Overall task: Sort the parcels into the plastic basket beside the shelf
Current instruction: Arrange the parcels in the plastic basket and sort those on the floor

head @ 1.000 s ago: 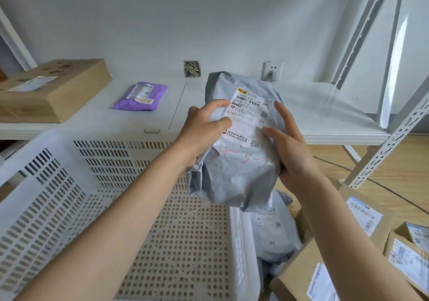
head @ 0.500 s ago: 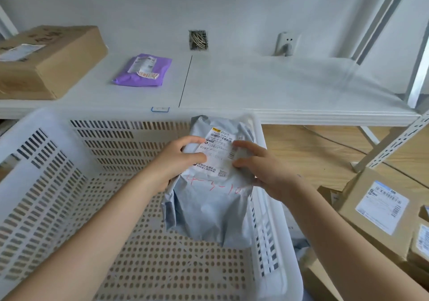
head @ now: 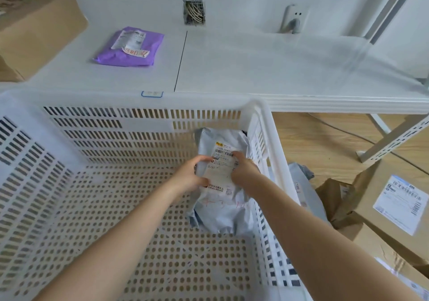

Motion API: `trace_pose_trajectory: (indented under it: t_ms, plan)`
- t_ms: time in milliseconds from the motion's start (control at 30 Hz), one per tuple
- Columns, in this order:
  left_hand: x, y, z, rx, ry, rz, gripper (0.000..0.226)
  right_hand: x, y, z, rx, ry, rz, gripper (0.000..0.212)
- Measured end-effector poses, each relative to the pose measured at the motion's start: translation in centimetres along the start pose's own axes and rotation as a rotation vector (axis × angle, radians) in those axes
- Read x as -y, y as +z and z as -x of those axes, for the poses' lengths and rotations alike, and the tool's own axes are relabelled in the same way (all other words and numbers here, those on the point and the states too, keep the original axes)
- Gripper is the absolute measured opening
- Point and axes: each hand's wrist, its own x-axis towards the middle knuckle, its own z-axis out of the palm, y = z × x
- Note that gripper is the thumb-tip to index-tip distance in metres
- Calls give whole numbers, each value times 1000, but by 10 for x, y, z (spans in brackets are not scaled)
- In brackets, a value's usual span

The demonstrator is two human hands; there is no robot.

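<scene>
Grey plastic mailer bag [head: 220, 212] sits low inside the white plastic basket [head: 276, 152], pressed up against the right wall near the far right corner, w/ both of a person's hands on it. Left hand [head: 191, 177] grips the bag's left edge, thumb curled over onto the white shipping label [head: 220, 173]; right hand [head: 243, 169] holds the opposite edge, fingers bent over the label's upper right corner. So the bag lies btwn the two hands, label side up, its top end twd the basket's far wall and its bottom end twd the camera, resting on or just above the perforated floor; cannot tell which. Red handwriting shows on the bag just below the label.

Behind the basket runs a white shelf [head: 278, 73], its front lip just beyond the basket's far rim. On it: a purple mailer [head: 130, 47] w/ a label, lying flat at left-centre, and a cardboard box [head: 39, 31] at far left. Wall behind carries an open junction box w/ wires [head: 193, 11] and a white socket [head: 292, 18].

Right of the basket, on the wood floor [head: 313, 138], more parcels wait: cardboard boxes [head: 376, 208] w/ printed labels and another grey bag [head: 301, 184] touching the basket's outer wall. Shelf's perforated metal leg [head: 394, 140] slants down at right.
</scene>
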Motion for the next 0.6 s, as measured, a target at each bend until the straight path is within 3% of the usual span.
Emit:
trace_pose_trajectory:
  t_ms: [400, 600]
  plan:
    - [52, 12, -28, 61, -104, -101, 71, -35, 39, -30, 66, 137, -38, 63]
    - [52, 18, -29, 3, -54, -267, 69, -36, 42, -29, 65, 148, 9, 65]
